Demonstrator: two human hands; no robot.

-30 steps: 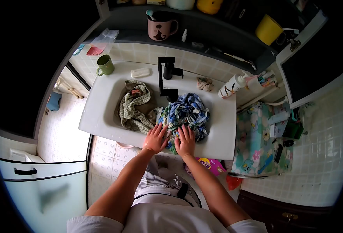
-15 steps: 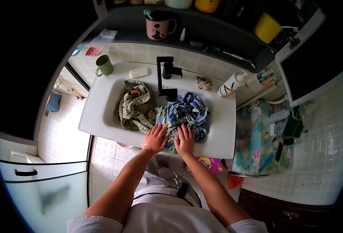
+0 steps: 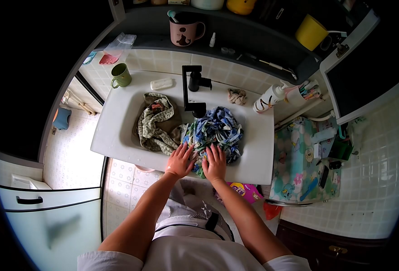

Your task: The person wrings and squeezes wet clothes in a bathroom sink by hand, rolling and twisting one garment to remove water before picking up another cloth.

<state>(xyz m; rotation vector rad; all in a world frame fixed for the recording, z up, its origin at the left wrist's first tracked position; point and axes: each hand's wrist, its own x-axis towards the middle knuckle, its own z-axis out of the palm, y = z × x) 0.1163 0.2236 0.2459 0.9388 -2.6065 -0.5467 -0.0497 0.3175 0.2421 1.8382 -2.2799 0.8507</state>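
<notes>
A crumpled wet garment in blue, white and green [image 3: 217, 128] lies in the right half of the white sink [image 3: 258, 149] and over its front rim. My left hand [image 3: 180, 161] rests flat on the garment's front left part, fingers spread. Beside it, my right hand [image 3: 215, 162] lies on the same cloth with its fingers stretched out. To the left in the basin is a bunched olive-and-cream patterned cloth [image 3: 152, 128]. The black faucet [image 3: 191, 90] reaches over the basin, its spout end just above the blue cloth.
On the sink's back ledge are a green mug [image 3: 121, 75], a soap bar [image 3: 162, 84], a small crumpled cloth [image 3: 237, 96] and a white pump bottle [image 3: 269, 98]. Above, a dark shelf holds a pink mug [image 3: 184, 35]. A patterned covered surface [image 3: 294, 153] with small items stands right.
</notes>
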